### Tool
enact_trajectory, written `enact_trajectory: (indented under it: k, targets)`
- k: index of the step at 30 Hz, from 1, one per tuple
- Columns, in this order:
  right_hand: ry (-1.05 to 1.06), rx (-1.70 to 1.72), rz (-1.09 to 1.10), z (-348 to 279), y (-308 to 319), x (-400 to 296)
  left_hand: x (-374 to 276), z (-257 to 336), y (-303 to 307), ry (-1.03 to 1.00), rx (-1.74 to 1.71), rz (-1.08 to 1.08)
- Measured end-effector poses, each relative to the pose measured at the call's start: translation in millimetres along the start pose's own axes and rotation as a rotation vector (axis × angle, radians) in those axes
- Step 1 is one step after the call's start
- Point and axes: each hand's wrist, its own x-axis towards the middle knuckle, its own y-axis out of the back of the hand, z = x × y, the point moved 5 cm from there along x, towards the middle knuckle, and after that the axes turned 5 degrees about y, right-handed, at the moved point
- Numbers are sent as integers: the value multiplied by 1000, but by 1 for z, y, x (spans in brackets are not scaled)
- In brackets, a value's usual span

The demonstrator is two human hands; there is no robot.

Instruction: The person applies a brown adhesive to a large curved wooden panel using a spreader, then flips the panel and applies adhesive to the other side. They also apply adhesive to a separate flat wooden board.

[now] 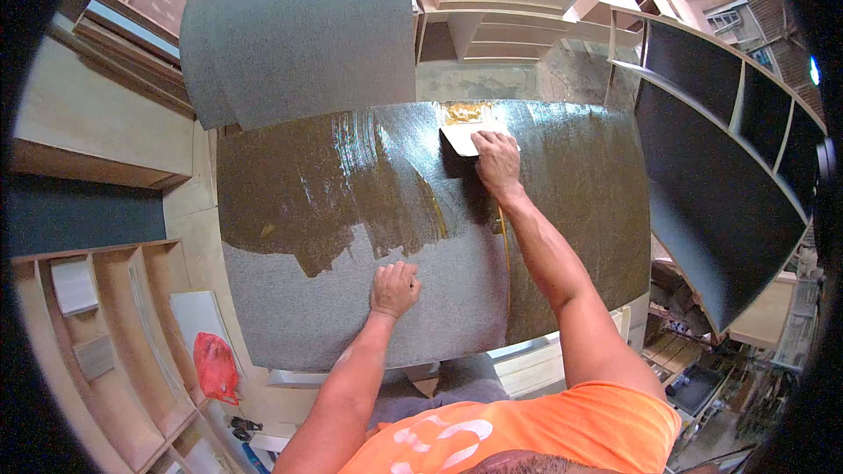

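Note:
A grey laminate sheet (276,306) lies across the work surface in front of me, much of it coated with wet, brownish glue (263,171). Near its far edge, my right hand (498,161) grips a flat white spreader (461,140). Just beyond the spreader is a thick amber pool of glue (466,112). A thin amber line of glue (506,257) runs down toward the near edge, below my right forearm. My left hand (394,289) rests on the uncoated grey part, fingers curled in and nothing visible in them.
Behind the sheet, a large curved grey sheet (303,33) stands at the upper left. Wooden cabinet frames (507,33) are beyond. Black-faced panels (711,191) lean at right. Left are wooden compartments (118,316) and a red plastic bag (215,367).

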Motion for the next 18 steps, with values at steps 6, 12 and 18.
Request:
enact_trajectory:
  k: [6,12,18]
  targets:
    - [37,-76,143,20,-3,39,4,6,3,-25,-24,19]
    - [34,-83,208,24,-5,48,2,5,5,-25,10,9]
    - [8,-138,-7,37,-26,40,2,1,0,-23,3,3]
